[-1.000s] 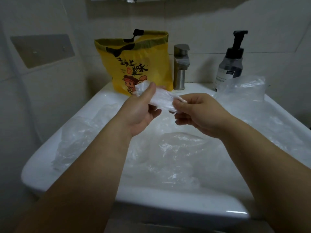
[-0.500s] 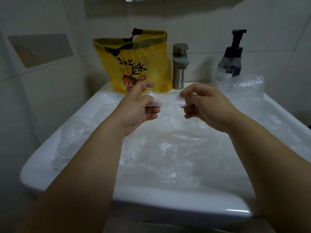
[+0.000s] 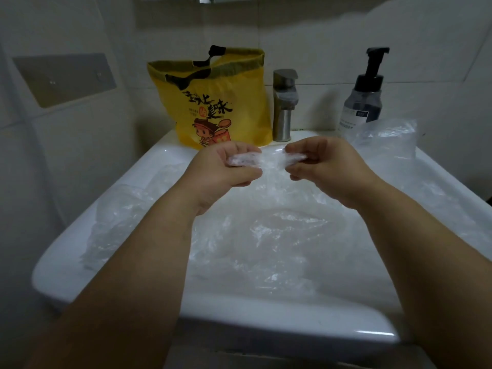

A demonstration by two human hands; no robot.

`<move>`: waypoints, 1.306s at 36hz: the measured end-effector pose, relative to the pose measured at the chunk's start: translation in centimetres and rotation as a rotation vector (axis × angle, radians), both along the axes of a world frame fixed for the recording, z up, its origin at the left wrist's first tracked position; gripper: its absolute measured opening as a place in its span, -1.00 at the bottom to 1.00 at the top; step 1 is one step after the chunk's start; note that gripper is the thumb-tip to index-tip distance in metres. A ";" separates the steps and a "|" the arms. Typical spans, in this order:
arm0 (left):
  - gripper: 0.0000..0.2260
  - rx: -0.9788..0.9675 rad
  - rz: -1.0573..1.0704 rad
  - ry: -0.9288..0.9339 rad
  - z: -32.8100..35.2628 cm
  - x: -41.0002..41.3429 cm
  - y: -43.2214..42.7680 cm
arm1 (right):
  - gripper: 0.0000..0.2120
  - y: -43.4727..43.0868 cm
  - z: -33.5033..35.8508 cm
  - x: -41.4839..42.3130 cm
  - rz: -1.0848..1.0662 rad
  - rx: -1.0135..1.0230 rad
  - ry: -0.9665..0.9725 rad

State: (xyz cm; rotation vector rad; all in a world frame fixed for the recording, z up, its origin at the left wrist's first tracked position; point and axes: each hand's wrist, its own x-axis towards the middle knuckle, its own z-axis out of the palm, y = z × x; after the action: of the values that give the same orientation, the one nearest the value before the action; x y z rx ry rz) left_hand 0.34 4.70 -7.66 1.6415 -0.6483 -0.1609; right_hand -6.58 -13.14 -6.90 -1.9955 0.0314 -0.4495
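Over the near rim of the sink [image 3: 266, 315], at mid-frame, the left hand [image 3: 223, 169] and right hand [image 3: 327, 166] each pinch one bunched end of a clear film [image 3: 269, 159], fingers curled round it, with a thin span stretched between them. It looks almost weightless, limp and slick, likely to cling and to tear if pulled hard, so the gathered ends are the safer hold, not the thin middle. Beneath the hands, crumpled clear sheets [image 3: 279, 235] fill the basin and could snag or be mistaken for it. Farther back, a yellow bag [image 3: 213, 102] stands close behind the left hand, a tap [image 3: 283, 107] just right of it, and a pump bottle [image 3: 364, 102] at upper right.
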 end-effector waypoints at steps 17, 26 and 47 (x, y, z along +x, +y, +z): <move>-0.89 -0.160 0.147 0.009 -0.1 -0.1 -1.1 | -0.82 1.4 0.1 0.5 -0.090 0.287 -0.112; -0.92 -0.333 0.262 0.040 0.2 -0.2 -1.8 | -0.74 1.7 0.4 0.5 -0.085 0.521 -0.116; -0.68 -0.075 -0.204 0.251 -0.4 -2.1 -3.2 | -0.85 2.6 0.1 -0.2 0.243 0.473 0.120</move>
State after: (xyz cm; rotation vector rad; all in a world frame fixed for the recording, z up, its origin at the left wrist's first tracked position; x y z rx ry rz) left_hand -1.80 1.46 -8.08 1.4519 -0.6194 -0.4779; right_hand -6.77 -10.53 -6.79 -1.5328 -0.0280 -0.1456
